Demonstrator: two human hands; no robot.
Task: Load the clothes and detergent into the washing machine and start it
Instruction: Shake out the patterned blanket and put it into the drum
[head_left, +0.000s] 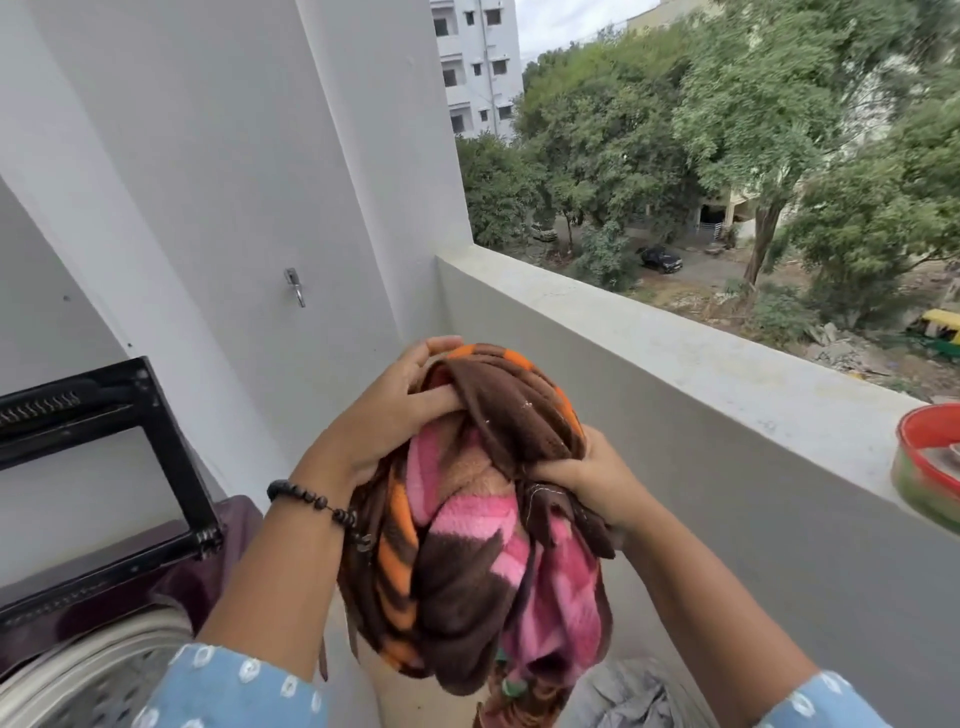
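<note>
A grey concrete balcony parapet (675, 364) runs beyond both hands, trees behind it. The left hand (384, 415) and right hand (582, 478) each clutch a bunched brown, pink and orange striped fleece blanket (467, 545), held raised; the open white washing-machine drum (88, 670) sits below-left of the left hand

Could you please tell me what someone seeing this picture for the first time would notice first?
The eye goes first to the bunched fleece blanket, brown with pink and orange stripes, held up at centre by the left hand and right hand. At lower left the washing machine stands with its black lid raised. On the right, a red tub sits on the balcony ledge.
</note>
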